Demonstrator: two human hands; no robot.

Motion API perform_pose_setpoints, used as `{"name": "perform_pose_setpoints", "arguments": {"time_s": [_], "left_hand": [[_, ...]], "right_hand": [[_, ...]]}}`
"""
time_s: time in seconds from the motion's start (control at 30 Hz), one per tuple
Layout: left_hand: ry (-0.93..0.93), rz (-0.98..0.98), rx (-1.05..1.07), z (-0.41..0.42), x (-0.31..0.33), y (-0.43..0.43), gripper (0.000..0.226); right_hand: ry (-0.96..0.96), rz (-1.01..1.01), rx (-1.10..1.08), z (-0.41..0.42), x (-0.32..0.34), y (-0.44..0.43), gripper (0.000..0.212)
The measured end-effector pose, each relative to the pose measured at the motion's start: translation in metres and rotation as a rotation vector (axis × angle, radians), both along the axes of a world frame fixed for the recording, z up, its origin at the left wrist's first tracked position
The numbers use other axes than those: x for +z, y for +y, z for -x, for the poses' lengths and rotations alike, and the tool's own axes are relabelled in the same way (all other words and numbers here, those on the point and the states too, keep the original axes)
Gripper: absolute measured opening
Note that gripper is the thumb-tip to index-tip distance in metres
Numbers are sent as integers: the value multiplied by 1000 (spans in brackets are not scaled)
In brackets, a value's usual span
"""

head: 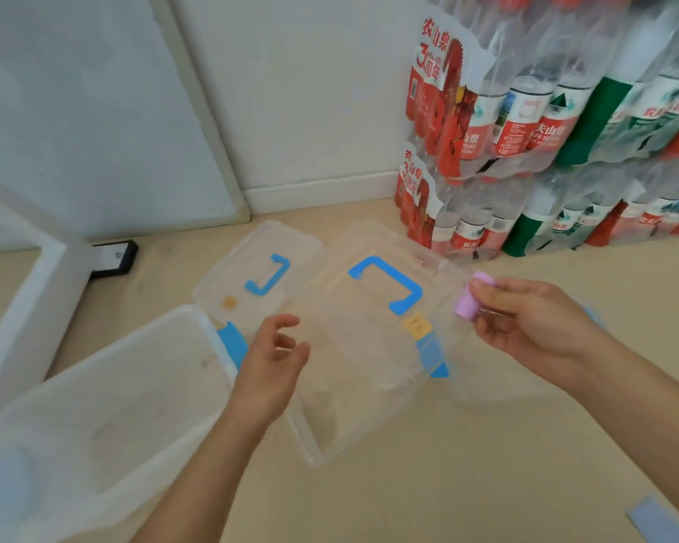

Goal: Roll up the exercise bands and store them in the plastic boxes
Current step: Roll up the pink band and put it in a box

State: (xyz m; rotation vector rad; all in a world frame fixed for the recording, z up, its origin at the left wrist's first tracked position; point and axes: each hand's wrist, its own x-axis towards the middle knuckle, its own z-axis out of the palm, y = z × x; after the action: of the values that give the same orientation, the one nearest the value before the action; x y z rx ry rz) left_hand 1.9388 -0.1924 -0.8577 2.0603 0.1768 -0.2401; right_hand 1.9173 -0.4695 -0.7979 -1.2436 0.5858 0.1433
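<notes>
My right hand grips a rolled-up pink exercise band, holding it in the air at the right. My left hand hovers open with fingers spread, between an open clear plastic box at the lower left and a large clear lid with a blue handle lying flat in the middle. A smaller clear lid, also with a blue handle, lies behind it. A flat blue-grey band shows at the bottom right corner of the floor.
Shrink-wrapped packs of water bottles are stacked against the wall at the right. A white board leans on the wall at the left, with a white frame and a black foot below it. Beige floor lies all around.
</notes>
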Motion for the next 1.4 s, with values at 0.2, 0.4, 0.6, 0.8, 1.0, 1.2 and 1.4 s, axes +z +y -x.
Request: {"name": "perform_pose_setpoints", "arguments": {"time_s": [0.2, 0.4, 0.6, 0.8, 1.0, 1.2, 1.4], "left_hand": [[42, -847, -295, 45, -38, 23, 39], [-136, -992, -305, 12, -7, 1, 32], [169, 140, -259, -32, 54, -90, 45], [436, 383, -433, -40, 101, -131, 26], [390, 224, -372, -51, 128, -163, 8], [384, 484, 1, 1, 43, -197, 9], [383, 582, 288, 33, -19, -207, 23]], "right_hand": [[-12, 143, -83, 0, 3, -31, 11], [12, 297, 117, -7, 41, -109, 7], [-15, 258, 306, 4, 64, -171, 46], [-142, 111, 168, 23, 50, -216, 67], [-241, 15, -27, 25, 21, -226, 48], [-232, 263, -36, 19, -2, -222, 25], [94, 454, 169, 26, -46, -218, 22]]}}
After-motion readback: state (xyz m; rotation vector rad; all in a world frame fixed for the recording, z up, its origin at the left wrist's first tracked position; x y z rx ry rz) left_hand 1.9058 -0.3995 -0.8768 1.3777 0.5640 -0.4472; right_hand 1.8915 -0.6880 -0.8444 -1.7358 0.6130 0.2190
